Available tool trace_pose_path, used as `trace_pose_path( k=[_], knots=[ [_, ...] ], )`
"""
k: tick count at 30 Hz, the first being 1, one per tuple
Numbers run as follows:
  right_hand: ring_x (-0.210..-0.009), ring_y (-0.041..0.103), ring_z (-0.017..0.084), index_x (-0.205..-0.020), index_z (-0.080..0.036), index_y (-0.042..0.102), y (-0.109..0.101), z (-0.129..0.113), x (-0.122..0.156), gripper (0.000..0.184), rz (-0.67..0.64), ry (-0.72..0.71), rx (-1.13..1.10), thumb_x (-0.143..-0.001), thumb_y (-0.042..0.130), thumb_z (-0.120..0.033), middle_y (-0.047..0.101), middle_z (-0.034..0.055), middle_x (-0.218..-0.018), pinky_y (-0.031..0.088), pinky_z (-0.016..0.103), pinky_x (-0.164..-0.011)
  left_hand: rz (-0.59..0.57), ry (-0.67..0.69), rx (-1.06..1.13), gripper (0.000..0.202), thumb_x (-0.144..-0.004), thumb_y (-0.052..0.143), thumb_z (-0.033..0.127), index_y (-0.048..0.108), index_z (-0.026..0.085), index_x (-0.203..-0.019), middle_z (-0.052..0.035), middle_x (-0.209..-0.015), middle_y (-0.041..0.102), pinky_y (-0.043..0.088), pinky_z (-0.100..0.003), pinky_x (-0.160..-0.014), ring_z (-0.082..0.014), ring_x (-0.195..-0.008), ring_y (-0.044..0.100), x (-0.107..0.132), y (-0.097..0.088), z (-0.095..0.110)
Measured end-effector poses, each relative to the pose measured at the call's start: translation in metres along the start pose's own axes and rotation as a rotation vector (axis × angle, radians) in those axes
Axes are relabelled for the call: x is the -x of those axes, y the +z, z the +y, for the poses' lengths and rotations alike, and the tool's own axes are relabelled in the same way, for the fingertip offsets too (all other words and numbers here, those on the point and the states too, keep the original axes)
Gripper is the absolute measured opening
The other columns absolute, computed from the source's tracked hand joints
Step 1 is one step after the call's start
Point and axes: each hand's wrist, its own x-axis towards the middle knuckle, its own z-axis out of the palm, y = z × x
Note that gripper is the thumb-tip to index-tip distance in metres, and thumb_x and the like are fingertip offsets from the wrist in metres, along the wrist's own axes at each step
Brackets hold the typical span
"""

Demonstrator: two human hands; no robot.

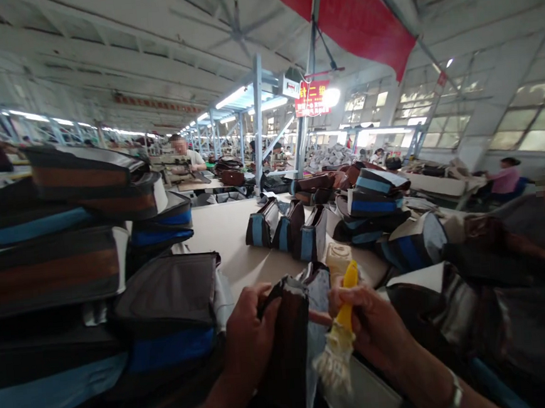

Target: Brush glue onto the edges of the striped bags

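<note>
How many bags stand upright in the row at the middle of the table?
3: blue-striped bags side by side, left bag, middle bag, right bag. More bags lie heaped at both sides, so others may be hidden.

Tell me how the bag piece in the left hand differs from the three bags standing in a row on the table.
The bag piece in the left hand is brown with pale lining showing; the three bags have blue panels. The bag piece is held up off the table, beside the yellow-handled brush in the right hand; the three bags stand untouched farther back. Both have dark trim.
</note>
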Motion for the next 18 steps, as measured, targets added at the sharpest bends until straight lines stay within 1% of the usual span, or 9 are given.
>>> trace_pose_path(
  k=[3, 4, 6, 8, 10, 11, 14, 16, 18],
  knots=[
    [-0.032, 0.026, 0.005, -0.069, -0.019, 0.061, 0.015, 0.020, -0.008, 0.020, -0.003, 0.017, -0.076, -0.076, 0.071, -0.035, 0.042, -0.0088, -0.040, 0.043, 0.022, -0.043, 0.133, 0.102, -0.147, 0.018, -0.097, 0.055, 0.033, 0.068, 0.020, -0.097, -0.0076, -0.096, 0.067, 0.051, -0.035, -0.084, -0.0234, -0.093, 0.063, 0.009, -0.005, -0.006],
    [-0.031, 0.025, 0.005, -0.069, -0.019, 0.061, 0.020, 0.024, -0.012, 0.021, 0.000, 0.030, -0.101, -0.075, 0.073, -0.035, 0.042, -0.0088, -0.040, 0.039, 0.021, -0.040, 0.116, 0.114, -0.145, 0.020, -0.099, 0.050, 0.030, 0.068, 0.020, -0.096, -0.0071, -0.095, 0.067, 0.051, -0.034, -0.084, -0.0222, -0.092, 0.063, 0.014, -0.009, -0.006],
    [-0.031, 0.025, 0.005, -0.068, -0.019, 0.062, 0.031, 0.028, -0.019, 0.020, 0.013, 0.052, -0.166, -0.072, 0.076, -0.033, 0.042, -0.0086, -0.039, 0.031, 0.019, -0.036, -0.005, 0.113, -0.098, 0.026, -0.102, 0.043, 0.029, 0.066, 0.021, -0.108, -0.0065, -0.100, 0.069, 0.052, -0.030, -0.084, -0.0197, -0.094, 0.065, 0.024, -0.019, -0.003],
    [-0.032, 0.026, 0.005, -0.067, -0.018, 0.062, 0.040, 0.032, -0.024, 0.020, 0.046, 0.059, -0.244, -0.069, 0.078, -0.029, 0.044, -0.0083, -0.039, 0.026, 0.018, -0.034, -0.079, 0.145, -0.119, 0.035, -0.100, 0.048, 0.039, 0.060, 0.018, -0.125, -0.0100, -0.116, 0.068, 0.053, -0.032, -0.090, -0.0224, -0.106, 0.064, 0.035, -0.027, 0.001],
    [-0.032, 0.027, 0.004, -0.066, -0.016, 0.062, 0.048, 0.034, -0.028, 0.021, 0.078, 0.060, -0.300, -0.067, 0.080, -0.027, 0.045, -0.0080, -0.040, 0.025, 0.016, -0.035, -0.038, 0.217, -0.210, 0.049, -0.096, 0.055, 0.046, 0.057, 0.013, -0.132, -0.0144, -0.120, 0.066, 0.052, -0.036, -0.094, -0.0273, -0.110, 0.063, 0.043, -0.029, 0.003],
    [-0.033, 0.028, 0.003, -0.066, -0.016, 0.062, 0.051, 0.034, -0.030, 0.021, 0.083, 0.062, -0.310, -0.067, 0.080, -0.027, 0.046, -0.0079, -0.040, 0.026, 0.015, -0.036, -0.003, 0.232, -0.239, 0.047, -0.096, 0.055, 0.044, 0.058, 0.012, -0.132, -0.0147, -0.116, 0.067, 0.052, -0.037, -0.092, -0.0278, -0.106, 0.063, 0.044, -0.029, 0.004],
    [-0.034, 0.031, 0.003, -0.068, -0.016, 0.062, 0.055, 0.023, -0.033, 0.022, 0.087, 0.024, -0.253, -0.071, 0.079, -0.029, 0.048, -0.0075, -0.043, 0.031, 0.015, -0.038, -0.007, 0.101, -0.137, 0.031, -0.100, 0.047, 0.030, 0.067, 0.015, -0.119, -0.0093, -0.096, 0.069, 0.053, -0.030, -0.081, -0.0217, -0.088, 0.066, 0.039, -0.028, 0.006],
    [-0.036, 0.033, 0.003, -0.070, -0.017, 0.062, 0.055, 0.005, -0.033, 0.022, 0.150, -0.126, -0.162, -0.074, 0.079, -0.029, 0.049, -0.0071, -0.046, 0.030, 0.014, -0.038, -0.092, -0.054, 0.034, 0.026, -0.099, 0.049, 0.031, 0.071, 0.018, -0.101, -0.0056, -0.086, 0.066, 0.051, -0.027, -0.074, -0.0191, -0.081, 0.065, 0.029, -0.030, 0.011],
    [-0.041, 0.040, 0.005, -0.074, -0.018, 0.063, 0.054, -0.014, -0.030, 0.020, 0.227, -0.351, -0.034, -0.075, 0.080, -0.028, 0.050, -0.0068, -0.049, 0.036, 0.014, -0.041, -0.166, -0.182, 0.195, 0.028, -0.097, 0.052, 0.036, 0.069, 0.018, -0.083, -0.0037, -0.080, 0.065, 0.050, -0.026, -0.071, -0.0190, -0.079, 0.063, 0.018, -0.034, 0.018]
  ],
)
